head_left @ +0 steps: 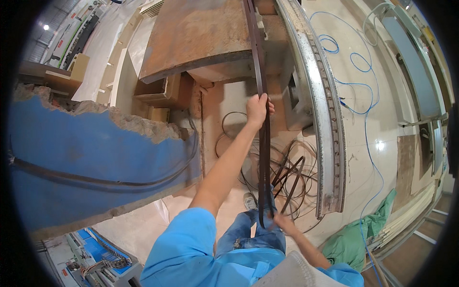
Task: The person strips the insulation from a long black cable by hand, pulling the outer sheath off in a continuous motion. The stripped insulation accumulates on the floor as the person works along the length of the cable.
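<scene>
A long, flat, dark brown strip [258, 62] runs from the far edge of the view down toward my legs, doubled into a loop at its near end. My left hand [258, 111] is closed round it at about mid-length, arm stretched forward. Low by my thigh, my right hand [279, 222] is at the looped end and seems to grip it; motion blurs its fingers. Past that hand, a tangle of thin dark bands [291, 179] lies on the floor. What the strip is made of does not show.
A rusty brown plate [198, 36] stands ahead, beside a long metal rail [321, 110] on the right. At left is a blue panel [95, 148] with a rough broken edge. Blue hose [367, 138] coils across the floor; green cloth [351, 244] lies at lower right.
</scene>
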The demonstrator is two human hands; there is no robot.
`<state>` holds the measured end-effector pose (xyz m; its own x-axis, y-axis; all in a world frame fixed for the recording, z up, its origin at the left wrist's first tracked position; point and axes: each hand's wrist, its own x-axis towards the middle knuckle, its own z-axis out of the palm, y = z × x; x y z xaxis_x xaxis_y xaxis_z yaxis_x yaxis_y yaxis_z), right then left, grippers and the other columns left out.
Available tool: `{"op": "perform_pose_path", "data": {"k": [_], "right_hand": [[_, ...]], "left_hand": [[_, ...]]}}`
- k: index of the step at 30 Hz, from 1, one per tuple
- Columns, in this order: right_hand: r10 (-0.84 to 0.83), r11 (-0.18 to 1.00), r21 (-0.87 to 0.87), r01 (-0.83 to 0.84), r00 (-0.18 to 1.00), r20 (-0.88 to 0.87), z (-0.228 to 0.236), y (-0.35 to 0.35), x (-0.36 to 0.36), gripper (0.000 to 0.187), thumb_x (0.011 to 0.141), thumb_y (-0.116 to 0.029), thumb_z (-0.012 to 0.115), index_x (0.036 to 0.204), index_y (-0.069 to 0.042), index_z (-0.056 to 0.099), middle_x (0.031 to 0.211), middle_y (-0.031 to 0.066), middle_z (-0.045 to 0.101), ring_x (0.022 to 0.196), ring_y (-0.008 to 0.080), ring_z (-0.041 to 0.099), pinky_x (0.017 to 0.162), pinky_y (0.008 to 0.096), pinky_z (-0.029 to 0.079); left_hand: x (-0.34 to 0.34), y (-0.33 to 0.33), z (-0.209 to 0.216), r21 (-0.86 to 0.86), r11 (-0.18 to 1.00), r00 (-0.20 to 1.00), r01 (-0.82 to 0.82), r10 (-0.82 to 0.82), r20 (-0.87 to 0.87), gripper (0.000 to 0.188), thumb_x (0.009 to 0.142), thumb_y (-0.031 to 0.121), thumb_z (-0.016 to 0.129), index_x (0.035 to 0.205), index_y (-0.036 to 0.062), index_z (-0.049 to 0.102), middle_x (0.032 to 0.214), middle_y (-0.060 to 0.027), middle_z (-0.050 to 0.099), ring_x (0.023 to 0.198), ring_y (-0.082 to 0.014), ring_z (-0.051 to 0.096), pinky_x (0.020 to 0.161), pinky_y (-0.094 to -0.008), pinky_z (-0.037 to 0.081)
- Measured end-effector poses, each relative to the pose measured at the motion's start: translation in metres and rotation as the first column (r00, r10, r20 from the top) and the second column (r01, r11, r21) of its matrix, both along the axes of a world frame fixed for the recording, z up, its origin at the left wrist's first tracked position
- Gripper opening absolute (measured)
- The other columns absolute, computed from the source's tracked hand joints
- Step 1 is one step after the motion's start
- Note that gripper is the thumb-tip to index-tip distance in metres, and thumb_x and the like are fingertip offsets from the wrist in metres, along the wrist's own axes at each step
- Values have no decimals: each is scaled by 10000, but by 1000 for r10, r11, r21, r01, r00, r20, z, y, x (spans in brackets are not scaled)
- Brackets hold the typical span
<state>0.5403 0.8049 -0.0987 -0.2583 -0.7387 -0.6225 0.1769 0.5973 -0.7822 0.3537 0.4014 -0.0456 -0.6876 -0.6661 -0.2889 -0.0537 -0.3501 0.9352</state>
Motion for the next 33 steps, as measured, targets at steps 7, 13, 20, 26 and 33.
{"op": "perform_pose_path", "data": {"k": [7, 13, 20, 26, 33], "right_hand": [[-490, 800, -532, 277, 814, -313, 25, -259, -246, 451, 1018, -375, 537, 1192, 38, 596, 1070, 101, 638, 969, 186, 577, 859, 333, 467], [-430, 819, -256, 513, 845, 317, 79, -405, -333, 388, 1008, -394, 564, 1052, -12, 616, 853, 83, 636, 698, 184, 614, 642, 329, 518], [-542, 755, -368, 542, 832, 114, 50, -372, -276, 288, 1046, -308, 490, 884, -85, 572, 635, -21, 542, 498, 79, 477, 440, 256, 397], [-514, 786, -358, 504, 855, 73, 55, -276, -185, 293, 1048, -271, 477, 844, -77, 556, 611, -17, 531, 491, 76, 481, 452, 254, 388], [-486, 829, -227, 511, 859, 158, 67, -145, -60, 301, 1072, -306, 449, 870, -96, 524, 613, -35, 506, 476, 61, 450, 436, 233, 354]], "left_hand": [[72, 89, 13, -5, 1000, 980, 6, -5, 201, 317, 1036, 253, 506, 889, -11, 599, 699, -87, 651, 570, -160, 637, 530, -307, 524], [138, 151, 23, 109, 994, 973, -11, -14, 231, 314, 1045, 249, 511, 899, -12, 603, 724, -90, 658, 607, -159, 644, 552, -308, 523], [204, 198, 0, 317, 947, 957, 38, -127, 262, 329, 1045, 251, 523, 881, -18, 618, 723, -100, 684, 610, -159, 675, 569, -308, 554], [173, 144, -19, 263, 965, 986, -13, -31, 165, 435, 1038, 474, 466, 932, 83, 625, 761, 32, 542, 726, -85, 500, 682, -229, 391], [-17, -23, -6, 482, 850, 973, 214, -142, -181, 490, 1033, 489, 462, 1116, 18, 570, 987, -127, 664, 872, -222, 674, 750, -345, 567]]}}
